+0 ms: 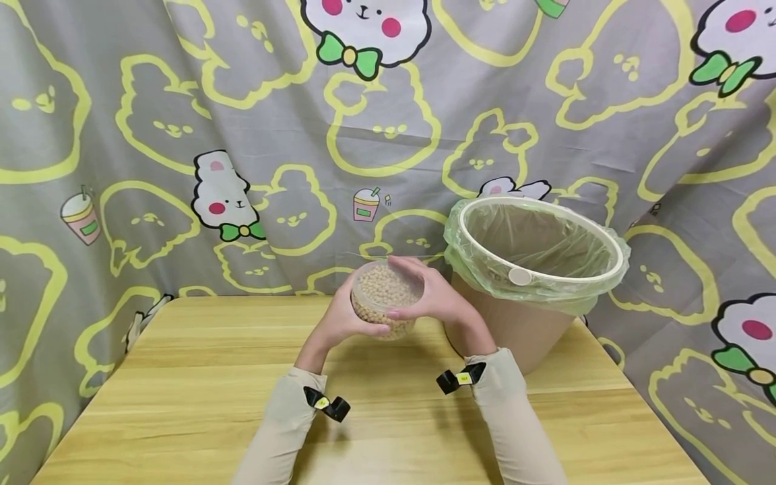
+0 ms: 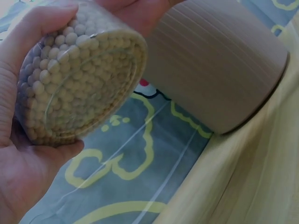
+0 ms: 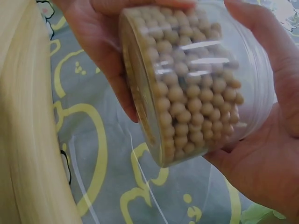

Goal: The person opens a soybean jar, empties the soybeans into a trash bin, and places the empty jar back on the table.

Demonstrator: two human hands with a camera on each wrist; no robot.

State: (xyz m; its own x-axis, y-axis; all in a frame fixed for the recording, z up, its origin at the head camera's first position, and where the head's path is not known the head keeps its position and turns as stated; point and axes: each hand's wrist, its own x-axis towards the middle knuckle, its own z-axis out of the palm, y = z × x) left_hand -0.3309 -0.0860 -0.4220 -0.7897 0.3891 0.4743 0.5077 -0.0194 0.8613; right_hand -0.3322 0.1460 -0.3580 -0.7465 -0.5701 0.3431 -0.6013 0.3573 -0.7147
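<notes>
A clear round plastic jar holds many small round beige balls, their exact kind not certain. It is held above the table, and its underside faces the left wrist view. My left hand grips the jar's left side, thumb toward me. My right hand holds the other side near the rim, its thumb in front and fingers along the far edge. In the right wrist view, the balls stop short of the ridged rim. Parts of the far fingers are hidden behind the jar.
Just right of my right hand stands a tall beige waste bin on the wooden table. A light green bag lines it, folded over beneath a pale ring. A grey patterned curtain hangs behind and at both sides.
</notes>
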